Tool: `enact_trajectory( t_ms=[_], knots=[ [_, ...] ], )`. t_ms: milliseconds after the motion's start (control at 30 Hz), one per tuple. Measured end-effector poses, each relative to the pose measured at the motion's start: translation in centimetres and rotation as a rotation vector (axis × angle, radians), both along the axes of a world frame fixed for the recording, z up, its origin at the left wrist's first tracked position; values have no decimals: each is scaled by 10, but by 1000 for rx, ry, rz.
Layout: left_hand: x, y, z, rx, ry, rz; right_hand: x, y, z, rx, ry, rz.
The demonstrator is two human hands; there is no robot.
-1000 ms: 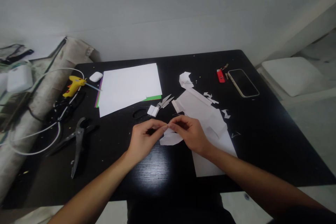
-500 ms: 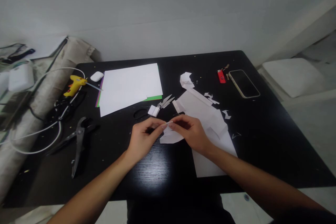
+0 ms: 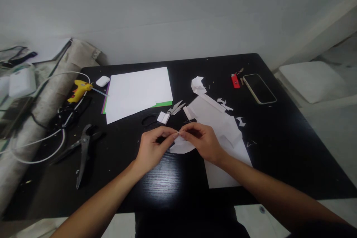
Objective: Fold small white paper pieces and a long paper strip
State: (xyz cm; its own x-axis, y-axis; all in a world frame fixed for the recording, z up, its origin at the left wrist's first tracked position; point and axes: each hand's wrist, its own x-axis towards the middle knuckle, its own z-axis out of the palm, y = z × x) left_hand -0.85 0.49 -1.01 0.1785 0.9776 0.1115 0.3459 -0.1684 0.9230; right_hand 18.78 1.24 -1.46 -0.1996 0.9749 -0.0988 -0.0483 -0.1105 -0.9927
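Note:
My left hand [image 3: 154, 148] and my right hand [image 3: 201, 140] meet over the middle of the black table [image 3: 279, 145], fingertips pinched together on a small white paper piece [image 3: 182, 145]. The piece hangs below the fingers and touches the tabletop. Just right of my right hand lies a larger cut white sheet [image 3: 223, 134]. Small scissors [image 3: 167, 113] with black handles lie just beyond my hands.
A stack of white paper [image 3: 138, 91] over green and purple sheets lies at the back. At left are a yellow glue gun [image 3: 78, 91], pliers [image 3: 82, 148], white cables and an earbud case [image 3: 102, 81]. A red lighter [image 3: 234, 80] and phone [image 3: 259, 88] sit at back right among paper scraps [image 3: 225, 104].
Almost nothing differs. My fingertips have shifted slightly on the small paper piece; both hands stay in the same place.

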Motion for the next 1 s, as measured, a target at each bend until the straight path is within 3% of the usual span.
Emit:
enact_trajectory(
  t_ms=[1000],
  knots=[
    [-1,0,0,-9,-33,-3,0,-2,-2,10,33,-16]
  ],
)
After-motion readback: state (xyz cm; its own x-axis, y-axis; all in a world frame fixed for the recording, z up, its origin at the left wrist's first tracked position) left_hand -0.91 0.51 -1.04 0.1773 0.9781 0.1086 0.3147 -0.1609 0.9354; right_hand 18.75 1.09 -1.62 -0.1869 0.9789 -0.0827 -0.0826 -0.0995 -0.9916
